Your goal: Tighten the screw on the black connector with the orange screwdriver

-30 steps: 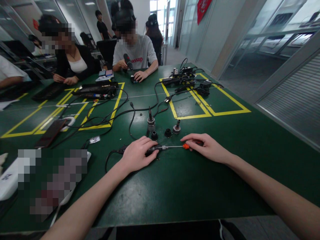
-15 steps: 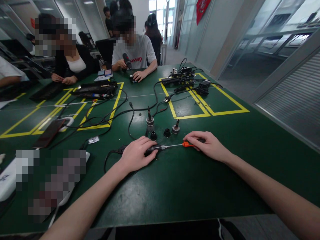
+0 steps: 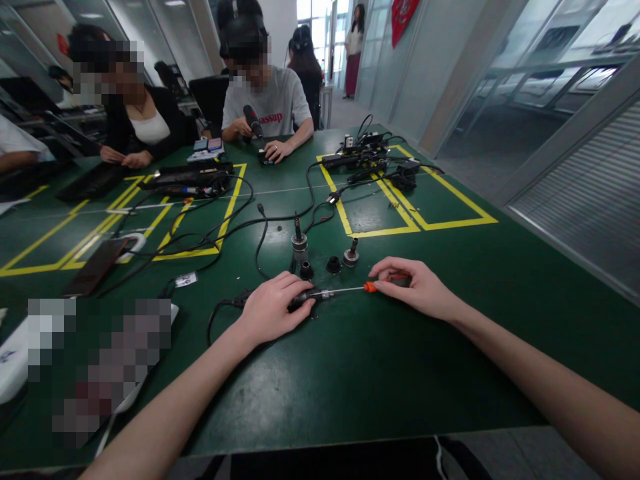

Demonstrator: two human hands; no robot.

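My left hand (image 3: 275,303) is wrapped over a black corded tool handle (image 3: 304,298) lying on the green table, most of it hidden under the palm. From its right end sticks a metal fitting (image 3: 327,294). My right hand (image 3: 415,288) pinches the orange and black handle of a screwdriver (image 3: 370,287). The thin shaft points left and its tip meets the metal fitting. Just beyond the hands stand a metal part with an upright stem (image 3: 299,245), a smaller stemmed metal part (image 3: 351,255) and two black rings, one near (image 3: 307,271) and one further right (image 3: 334,265).
Cables (image 3: 235,230) run across the table's left and middle. Yellow tape (image 3: 460,223) marks boxes, with a heap of black cords (image 3: 370,160) at the back. A phone (image 3: 97,267) lies at left. Across the table, a person (image 3: 273,100) holds a dark power tool (image 3: 253,121).
The fingers of my right hand have shifted around the screwdriver's handle, baring more of its black part. My left hand stays put. A standing person now shows in the background.
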